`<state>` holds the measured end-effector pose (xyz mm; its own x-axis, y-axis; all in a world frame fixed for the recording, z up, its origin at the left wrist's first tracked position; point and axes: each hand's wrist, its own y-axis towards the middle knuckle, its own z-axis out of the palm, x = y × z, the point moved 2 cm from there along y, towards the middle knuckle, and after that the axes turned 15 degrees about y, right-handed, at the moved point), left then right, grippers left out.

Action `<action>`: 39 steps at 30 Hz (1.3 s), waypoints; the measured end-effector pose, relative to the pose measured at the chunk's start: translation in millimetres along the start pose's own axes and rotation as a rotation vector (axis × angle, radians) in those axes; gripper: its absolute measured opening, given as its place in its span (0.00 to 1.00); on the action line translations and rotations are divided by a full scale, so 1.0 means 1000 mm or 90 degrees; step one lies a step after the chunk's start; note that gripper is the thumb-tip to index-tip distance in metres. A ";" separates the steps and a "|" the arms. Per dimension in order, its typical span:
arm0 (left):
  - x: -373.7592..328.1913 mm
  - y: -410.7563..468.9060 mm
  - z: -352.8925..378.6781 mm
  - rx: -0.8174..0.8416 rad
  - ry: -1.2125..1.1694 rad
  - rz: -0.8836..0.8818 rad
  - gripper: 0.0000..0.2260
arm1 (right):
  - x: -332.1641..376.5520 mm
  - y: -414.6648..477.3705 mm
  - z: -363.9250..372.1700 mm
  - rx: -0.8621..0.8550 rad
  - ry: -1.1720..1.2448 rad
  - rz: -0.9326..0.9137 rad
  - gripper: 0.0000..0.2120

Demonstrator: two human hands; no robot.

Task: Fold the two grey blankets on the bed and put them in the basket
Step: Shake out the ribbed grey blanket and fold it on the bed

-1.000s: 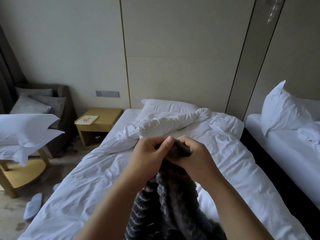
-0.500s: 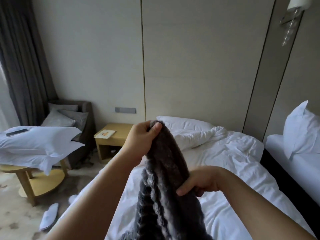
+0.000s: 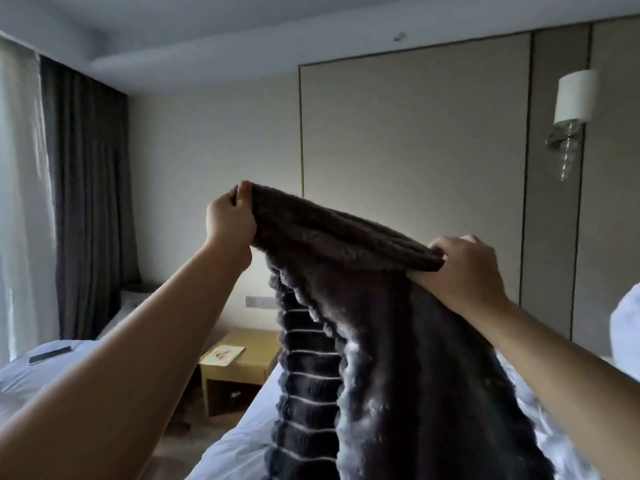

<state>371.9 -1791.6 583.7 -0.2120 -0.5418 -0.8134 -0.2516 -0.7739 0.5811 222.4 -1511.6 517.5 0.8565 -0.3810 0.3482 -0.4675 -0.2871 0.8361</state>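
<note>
Grey blanket held up above the bed, top edge stretched betw. both hands, the rest hanging down over the bed. L hand, the higher one, pinches one corner w/ thumb and curled fingers. R hand, lower, grips the other end, fingers clenched over the edge.

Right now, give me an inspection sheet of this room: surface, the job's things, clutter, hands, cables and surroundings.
Surface: white bed, sheets rumpled.
Job's things: one grey blanket held up over the bed; second blanket and basket not in view.
Clutter: card on the nightstand; dark flat device on a white pillow at left.
Hands: left hand and right hand each grip the blanket's top edge.
Cables: nothing seen.
Surroundings: dark curtain, wall lamp.
</note>
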 end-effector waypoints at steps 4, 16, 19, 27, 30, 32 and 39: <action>-0.001 0.003 0.006 0.079 -0.052 -0.048 0.16 | -0.020 -0.038 0.020 0.292 0.329 0.237 0.18; 0.033 -0.017 0.017 0.163 0.096 0.010 0.15 | -0.049 -0.089 0.013 0.761 0.413 0.522 0.09; 0.033 -0.014 0.016 0.153 0.114 0.029 0.16 | -0.047 -0.081 0.006 0.699 0.216 0.485 0.05; 0.029 -0.026 0.014 0.129 0.120 0.022 0.15 | -0.045 -0.082 0.013 0.156 0.112 0.252 0.06; 0.036 -0.056 0.025 0.262 0.214 0.070 0.13 | -0.049 -0.096 0.028 0.430 -0.020 0.342 0.06; 0.036 -0.078 0.029 0.354 0.235 0.085 0.13 | -0.049 -0.091 0.022 0.242 0.011 0.318 0.06; 0.037 -0.165 0.065 0.708 0.560 0.301 0.40 | 0.016 -0.085 0.029 0.117 0.151 0.129 0.05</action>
<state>344.6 -1662.7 459.5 0.0438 -0.9966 -0.0696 -0.9816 -0.0559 0.1826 269.4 -1518.7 439.1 0.7594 -0.2383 0.6054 -0.6459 -0.3882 0.6574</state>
